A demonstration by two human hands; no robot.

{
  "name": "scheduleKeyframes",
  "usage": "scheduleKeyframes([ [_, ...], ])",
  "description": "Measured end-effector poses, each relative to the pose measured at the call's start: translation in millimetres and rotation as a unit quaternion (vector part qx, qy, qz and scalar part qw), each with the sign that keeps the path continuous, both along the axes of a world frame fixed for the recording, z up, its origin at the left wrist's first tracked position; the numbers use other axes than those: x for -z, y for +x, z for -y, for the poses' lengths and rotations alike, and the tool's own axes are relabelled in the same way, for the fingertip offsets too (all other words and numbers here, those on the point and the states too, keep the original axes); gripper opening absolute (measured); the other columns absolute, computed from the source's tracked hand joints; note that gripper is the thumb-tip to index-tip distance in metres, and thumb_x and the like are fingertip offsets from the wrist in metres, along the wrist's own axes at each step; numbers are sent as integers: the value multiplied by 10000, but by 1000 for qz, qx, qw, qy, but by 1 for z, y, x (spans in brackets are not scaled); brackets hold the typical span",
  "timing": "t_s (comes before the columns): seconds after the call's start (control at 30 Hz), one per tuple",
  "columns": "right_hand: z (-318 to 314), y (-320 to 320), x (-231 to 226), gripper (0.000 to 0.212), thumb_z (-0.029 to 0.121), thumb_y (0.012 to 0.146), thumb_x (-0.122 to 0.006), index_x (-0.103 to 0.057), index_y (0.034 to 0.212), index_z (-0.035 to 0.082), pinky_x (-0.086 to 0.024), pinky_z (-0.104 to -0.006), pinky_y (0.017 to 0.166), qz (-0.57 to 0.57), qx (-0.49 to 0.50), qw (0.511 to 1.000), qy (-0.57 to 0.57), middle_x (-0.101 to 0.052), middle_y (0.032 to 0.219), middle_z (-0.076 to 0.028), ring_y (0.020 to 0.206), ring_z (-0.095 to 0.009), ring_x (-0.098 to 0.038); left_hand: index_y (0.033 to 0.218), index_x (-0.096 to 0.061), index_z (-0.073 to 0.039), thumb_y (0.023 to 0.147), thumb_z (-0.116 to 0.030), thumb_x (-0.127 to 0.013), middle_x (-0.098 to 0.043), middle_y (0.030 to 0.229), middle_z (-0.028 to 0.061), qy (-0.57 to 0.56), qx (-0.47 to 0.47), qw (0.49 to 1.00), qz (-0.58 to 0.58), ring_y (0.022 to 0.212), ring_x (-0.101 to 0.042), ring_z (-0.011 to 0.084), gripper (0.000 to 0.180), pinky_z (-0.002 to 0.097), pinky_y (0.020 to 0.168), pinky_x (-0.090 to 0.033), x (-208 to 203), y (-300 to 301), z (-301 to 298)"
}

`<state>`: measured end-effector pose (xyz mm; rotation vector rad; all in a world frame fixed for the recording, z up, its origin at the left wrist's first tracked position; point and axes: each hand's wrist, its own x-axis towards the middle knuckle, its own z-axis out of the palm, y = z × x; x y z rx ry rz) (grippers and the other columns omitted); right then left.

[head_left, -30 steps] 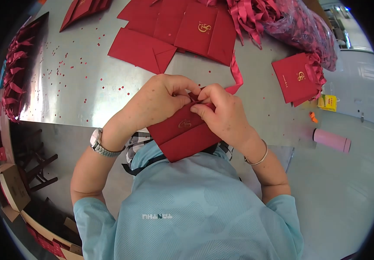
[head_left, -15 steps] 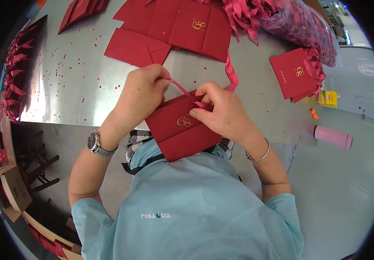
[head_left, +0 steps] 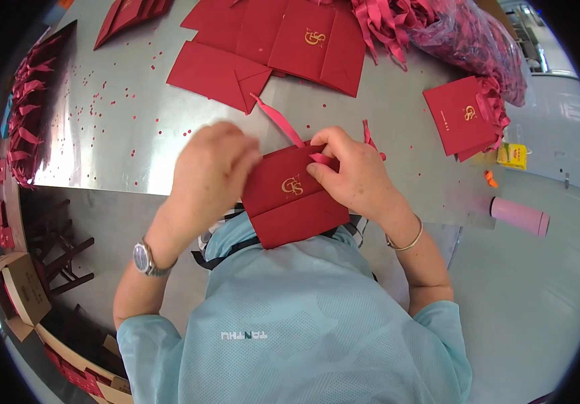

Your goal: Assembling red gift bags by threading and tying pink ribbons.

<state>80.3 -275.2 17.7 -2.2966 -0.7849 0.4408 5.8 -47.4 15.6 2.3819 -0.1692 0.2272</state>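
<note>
A folded red paper bag (head_left: 297,219) with a gold emblem leans against my shirt at the table's near edge. My right hand (head_left: 356,174) is closed at its top edge, thumb and forefinger pinching a pink-red ribbon (head_left: 278,121) there. One end of that ribbon stretches loose up and left over the table. Another ribbon end (head_left: 367,131) pokes out behind my right hand. My left hand (head_left: 208,168), wearing a wristwatch, is beside the bag's left side. Motion smears its fingers, so whether they hold anything is unclear.
Flat red bags (head_left: 249,47) lie ahead on the metal table (head_left: 128,155). To the right are a ribbon bundle in clear plastic (head_left: 465,40), finished bags with ribbons (head_left: 451,118), a yellow box (head_left: 512,155) and a pink bottle (head_left: 520,215). Ribboned bags (head_left: 31,114) line the left.
My left hand has let go of the ribbon end and moved down, and that end now lies loose to the upper left. My right hand keeps its pinch at the bag's top.
</note>
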Motion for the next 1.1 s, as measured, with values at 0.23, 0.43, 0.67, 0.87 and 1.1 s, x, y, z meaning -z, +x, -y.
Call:
scheduleKeyframes([
  [0.23,8,-4,-27,417,116,825,-697,-543,1209,63,-530,-384,706,74,-11,996,43,-686,924,-150,819,-303,-676,856,-658,16,772,-51,-695,-602,862,137,-113,-22,976,-186,817,-602,315,114,384,716,-494,-13,-12,6],
  [0.43,71,37,-22,370,-47,863,-581,-633,1218,43,-507,-291,812,76,113,981,137,-640,1111,-113,926,-184,-647,898,-639,45,784,20,-674,-582,903,119,-148,-9,971,-187,711,-600,233,123,315,607,-488,-24,-22,3],
  [0.67,71,48,12,292,-57,780,-615,-679,1036,68,-493,-333,814,139,-106,984,27,-574,1218,-107,1021,-252,-577,872,-613,55,788,68,-655,-590,918,108,-154,-42,978,-134,684,-604,173,95,265,598,-499,-21,-30,0],
  [0.87,98,43,-21,243,218,877,-663,-642,766,3,-410,-227,580,-415,-35,901,124,-652,708,-58,637,-99,-552,842,-601,54,784,72,-656,-599,877,83,-176,-136,962,-159,695,-600,134,82,252,615,-501,-12,-49,-13],
  [1.1,100,23,15,252,224,964,-605,-670,871,0,-415,-214,581,-379,175,884,210,-644,780,-43,679,-73,-539,849,-608,55,793,63,-658,-602,879,82,-161,-140,966,-145,679,-598,135,76,253,609,-496,-9,-46,-7],
])
